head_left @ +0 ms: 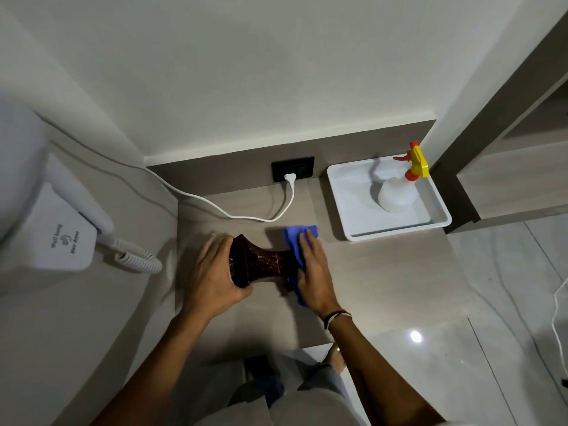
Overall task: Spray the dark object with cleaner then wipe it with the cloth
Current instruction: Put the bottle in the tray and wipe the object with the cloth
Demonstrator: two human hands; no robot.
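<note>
A dark red-brown, hourglass-shaped object [261, 262] lies on its side on the beige counter [384, 272]. My left hand [212, 272] grips its wide left end. My right hand [313, 269] presses a blue cloth [296, 241] against the object's right end, which the cloth and hand hide. A white spray bottle [396, 195] with a yellow and orange trigger head stands untouched at the back right, inside a white tray [338, 204].
A white wall-hung hair dryer [61, 241] with a coiled cord sits at the left. Its white power cable [215, 207] runs across the counter's back to a black wall socket [293, 169]. The counter's edge drops to glossy floor tiles [461, 348] at the right and front.
</note>
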